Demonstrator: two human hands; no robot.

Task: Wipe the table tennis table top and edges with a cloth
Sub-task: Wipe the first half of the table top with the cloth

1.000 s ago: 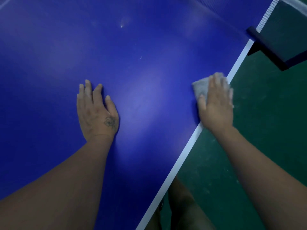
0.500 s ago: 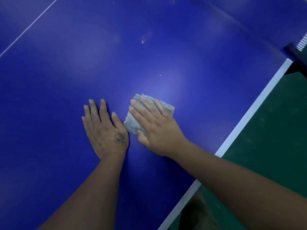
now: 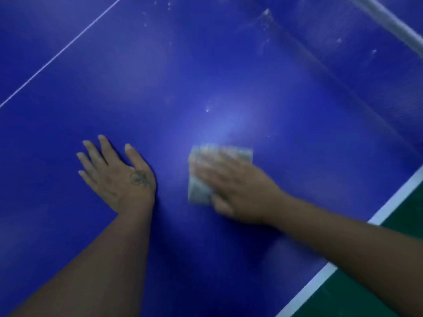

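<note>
Cloth (image 3: 198, 191) slid rightward, beneath flat right grip (image 3: 240, 191).

The right hand (image 3: 238, 188) and cloth (image 3: 201, 186) are motion-blurred; the cloth is partly covered.

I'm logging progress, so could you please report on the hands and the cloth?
Left hand flat on table, holding nothing. Right hand pressing cloth onto table, blurred. Nothing blocking; white speck just beyond cloth.

Blue table top (image 3: 229, 76) — grey cloth (image 3: 198, 191) under the right hand (image 3: 242, 193), left hand (image 3: 119, 177) flat alongside
</note>
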